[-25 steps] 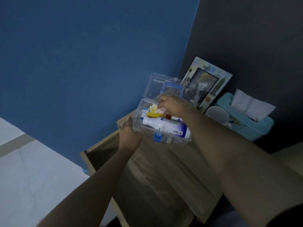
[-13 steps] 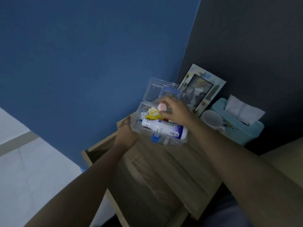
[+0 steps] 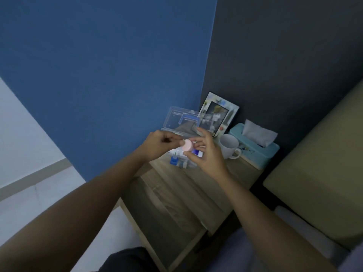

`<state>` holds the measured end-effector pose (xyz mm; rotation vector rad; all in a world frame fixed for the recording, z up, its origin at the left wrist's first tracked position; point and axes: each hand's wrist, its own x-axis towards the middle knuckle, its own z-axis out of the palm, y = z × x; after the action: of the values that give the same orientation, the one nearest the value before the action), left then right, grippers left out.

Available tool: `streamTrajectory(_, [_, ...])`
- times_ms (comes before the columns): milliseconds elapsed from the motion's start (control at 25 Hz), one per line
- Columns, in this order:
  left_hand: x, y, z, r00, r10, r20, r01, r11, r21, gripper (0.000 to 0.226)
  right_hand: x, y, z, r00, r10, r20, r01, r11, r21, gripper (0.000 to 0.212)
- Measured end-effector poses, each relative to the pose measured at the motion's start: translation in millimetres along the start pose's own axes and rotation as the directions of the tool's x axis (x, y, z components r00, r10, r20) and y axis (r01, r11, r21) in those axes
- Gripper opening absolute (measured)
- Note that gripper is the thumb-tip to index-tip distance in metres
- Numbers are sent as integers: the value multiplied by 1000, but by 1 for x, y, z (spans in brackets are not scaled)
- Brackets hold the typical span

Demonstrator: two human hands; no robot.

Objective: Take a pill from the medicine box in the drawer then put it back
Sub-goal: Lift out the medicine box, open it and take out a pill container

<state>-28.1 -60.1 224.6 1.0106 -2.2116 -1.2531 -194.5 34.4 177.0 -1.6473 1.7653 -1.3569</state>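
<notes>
The pink round pill (image 3: 186,145) sits directly between both hands above the open medicine box (image 3: 176,122) on the table (image 3: 182,183), the left hand (image 3: 162,144) pinching its left edge and the right hand (image 3: 207,154) gripping its right, equally near.

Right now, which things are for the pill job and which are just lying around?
For the job: pink round container, pinched between left hand and right hand; clear medicine box, lid open; white bottle inside it; open drawer.

Just lying about: white mug; tissue box; picture frame.
</notes>
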Motion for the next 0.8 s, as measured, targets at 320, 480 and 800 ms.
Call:
streamTrajectory(320, [-22,54,-1,996,64,67,-72,989,128,31,-17,-41,-28,997,-81,-12,80,996,-23,79])
streamTrajectory(480, [-25,63,-2,996,69,61,-77,987,138,29,-18,-45,-41,989,-138,49,146,952,-268,70])
streamTrajectory(800, [-25,70,1,987,135,89,-148,976,161,27,-19,-54,-53,972,-230,44,228,884,-408,46])
